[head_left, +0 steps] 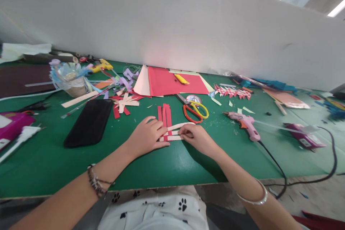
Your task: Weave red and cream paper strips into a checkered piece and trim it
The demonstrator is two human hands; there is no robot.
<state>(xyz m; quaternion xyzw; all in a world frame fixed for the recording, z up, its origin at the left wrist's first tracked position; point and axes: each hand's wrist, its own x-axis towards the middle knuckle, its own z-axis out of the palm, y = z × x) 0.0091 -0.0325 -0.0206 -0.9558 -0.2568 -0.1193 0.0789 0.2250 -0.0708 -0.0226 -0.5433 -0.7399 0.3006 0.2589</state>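
Diffuse, fairly bright light; glaring white light strip (336, 8) upper right. My bare right hand (201, 139) shadows the smooth green table (167, 167). Edges stretched, fine detail soft.

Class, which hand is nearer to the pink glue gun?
Right. The right hand is left of the pink glue gun, at the pale strips; the left hand is farther left.

So the red strips (168, 115) and pale strips (175, 138) looked like matt paper, the green tabletop (151, 174) was smooth with a soft sheen, the scissors (193, 104) had metal blades (182, 98) and plasticky handles (206, 113), and the bangle (265, 195) was pretty shiny metal.
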